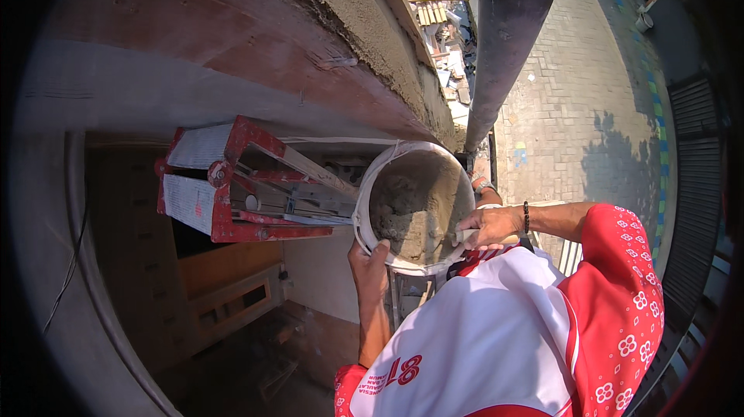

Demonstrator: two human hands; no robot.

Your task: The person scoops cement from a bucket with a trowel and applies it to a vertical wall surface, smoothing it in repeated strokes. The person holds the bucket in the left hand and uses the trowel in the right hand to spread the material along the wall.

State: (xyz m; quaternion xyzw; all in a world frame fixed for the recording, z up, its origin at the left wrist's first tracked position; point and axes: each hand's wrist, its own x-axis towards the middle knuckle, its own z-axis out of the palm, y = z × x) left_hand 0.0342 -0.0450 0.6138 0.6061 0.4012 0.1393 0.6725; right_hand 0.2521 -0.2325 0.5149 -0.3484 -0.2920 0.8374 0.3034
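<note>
Hands (490, 227) at round bucket (363, 222) of grainy mortar (404, 214)

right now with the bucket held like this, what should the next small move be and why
Probably scoop some mortar with the pale-handled tool: the right hand already grips it at the bucket, the left hand holds the bucket's rim, and there is plenty of mix inside. The tool's working end is hard to make out.

Outdoor building site, raised above block-paved street (558, 115) at 2 o'clock: white bucket (361, 219) of mortar (404, 208) at centre, red-edged stepladder (222, 173) at 9, rough cement-coated ledge (360, 33) at 12, rubble (457, 84) at 1.
</note>
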